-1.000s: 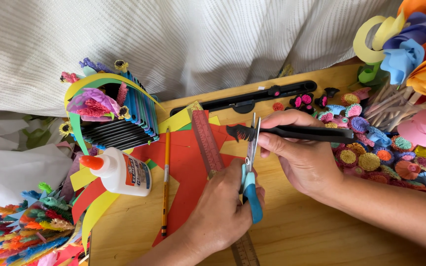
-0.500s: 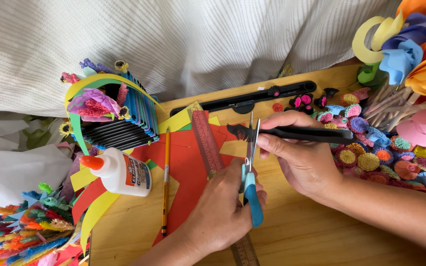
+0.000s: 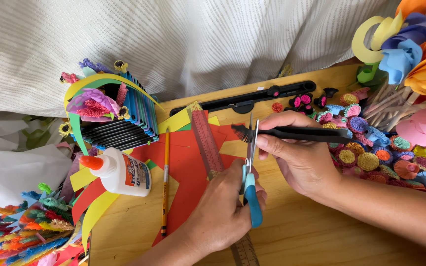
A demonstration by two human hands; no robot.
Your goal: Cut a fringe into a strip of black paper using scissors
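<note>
Scissors (image 3: 250, 172): blue-handled, blades pointing to 12 o'clock and closing on the fringed end of the black paper strip; the lower handle loop is buried in the fist.
Left hand (image 3: 223, 209): enters from 6 o'clock, fingers curled tight through the scissor handles; fingertips hidden under the palm.
Right hand (image 3: 299, 157): enters from 4 o'clock, thumb and fingers pinched shut on the black paper strip just right of the blades.
Black paper strip (image 3: 304, 133): long and narrow, lying toward 3 o'clock from the scissors; its left end is cut into a fine fringe, its right end runs in among the paper flowers.
Ruler (image 3: 208, 148): reddish, lying on red paper (image 3: 186, 172); its middle is covered by the left hand and its lower end is cut off at the frame's bottom edge.
Pencil (image 3: 165, 182): yellow, at 9 o'clock from the left hand, well apart from it.
Glue bottle (image 3: 122, 172): white with an orange cap, lying on its side at 9 o'clock from the pencil.
Paper flowers (image 3: 371, 152): small rolled and fringed pieces at 3 o'clock, crowded, individual shapes hard to separate.
Table (image 3: 301, 236): wooden, bare surface showing at 5 o'clock.
</note>
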